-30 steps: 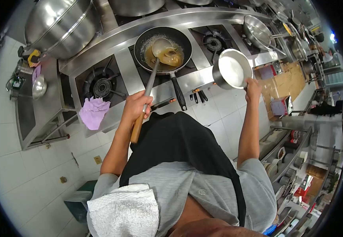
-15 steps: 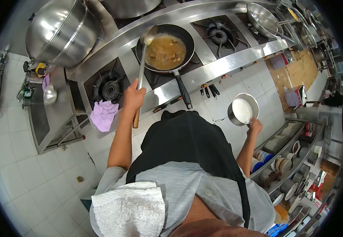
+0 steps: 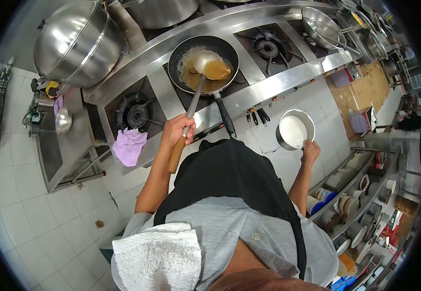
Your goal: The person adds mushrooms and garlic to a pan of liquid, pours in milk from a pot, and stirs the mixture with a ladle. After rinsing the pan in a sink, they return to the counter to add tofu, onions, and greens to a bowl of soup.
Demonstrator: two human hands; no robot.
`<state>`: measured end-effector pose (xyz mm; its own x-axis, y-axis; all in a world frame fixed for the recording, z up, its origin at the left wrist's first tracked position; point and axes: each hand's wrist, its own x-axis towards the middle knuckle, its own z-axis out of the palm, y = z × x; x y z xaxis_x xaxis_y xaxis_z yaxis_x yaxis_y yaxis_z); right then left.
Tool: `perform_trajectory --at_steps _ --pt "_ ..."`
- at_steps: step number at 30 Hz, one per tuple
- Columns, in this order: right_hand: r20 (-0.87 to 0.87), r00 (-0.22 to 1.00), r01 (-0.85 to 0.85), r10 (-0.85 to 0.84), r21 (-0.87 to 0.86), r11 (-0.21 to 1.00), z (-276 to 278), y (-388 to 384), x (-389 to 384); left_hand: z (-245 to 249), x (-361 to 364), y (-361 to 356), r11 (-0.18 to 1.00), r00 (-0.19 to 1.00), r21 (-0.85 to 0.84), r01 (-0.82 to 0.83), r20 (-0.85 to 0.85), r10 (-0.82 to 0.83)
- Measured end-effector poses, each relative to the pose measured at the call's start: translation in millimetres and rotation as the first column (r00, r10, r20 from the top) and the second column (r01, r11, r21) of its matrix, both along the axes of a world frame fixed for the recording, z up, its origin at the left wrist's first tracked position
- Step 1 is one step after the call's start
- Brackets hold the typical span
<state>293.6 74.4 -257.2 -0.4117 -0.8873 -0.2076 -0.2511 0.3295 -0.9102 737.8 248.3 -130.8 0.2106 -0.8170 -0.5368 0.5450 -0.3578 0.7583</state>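
My left hand (image 3: 177,131) is closed around the wooden-ended handle of a long metal ladle (image 3: 198,94). The ladle's bowl hangs over a black frying pan (image 3: 172,72) on the stove, tilted, with brown liquid (image 3: 218,70) at its right lip that looks to be pouring. More bubbling brown sauce lies in the pan, and whatever solids it holds are hard to make out. Off to the right, my right hand (image 3: 311,152) grips a small saucepan (image 3: 281,137) by its handle side. White liquid (image 3: 294,130) fills part of that saucepan, held over the floor.
Bare burners (image 3: 137,114) flank the frying pan, whose black handle (image 3: 225,116) sticks out toward me. A lilac cloth (image 3: 129,146) lies on the stove's front left edge. A large steel pot (image 3: 77,46) stands left; shelves of containers (image 3: 346,203) line the right.
The ladle has swung right from the pan's left rim to above its middle and tilted. My left hand has shifted right with it. The saucepan has moved slightly left.
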Motion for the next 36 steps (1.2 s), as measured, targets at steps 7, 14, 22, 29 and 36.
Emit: perform_trajectory --at_steps 7,14,22,29,36 --pt "0.052 0.998 -0.02 0.019 0.021 1.0 -25 -2 11 62 0 21 0.985 0.782 0.075 -0.155 0.618 0.076" --pt "-0.095 0.988 -0.12 0.124 0.039 0.992 -5 -2 22 1 36 10 0.994 0.433 0.065 -0.09 0.901 -0.02" --pt "-0.299 0.927 -0.225 0.228 0.045 0.973 52 -35 38 -48 10 -19 0.996 0.781 0.082 -0.024 0.624 -0.032" --pt "-0.323 0.868 -0.423 0.377 -0.087 0.902 136 -65 102 -28 -9 -11 0.981 0.86 0.0 -0.196 -0.48 0.172" --pt "-0.512 0.699 -0.625 0.5 -0.097 0.774 181 -101 177 14 5 38 0.998 0.979 -0.058 -0.024 0.203 0.035"
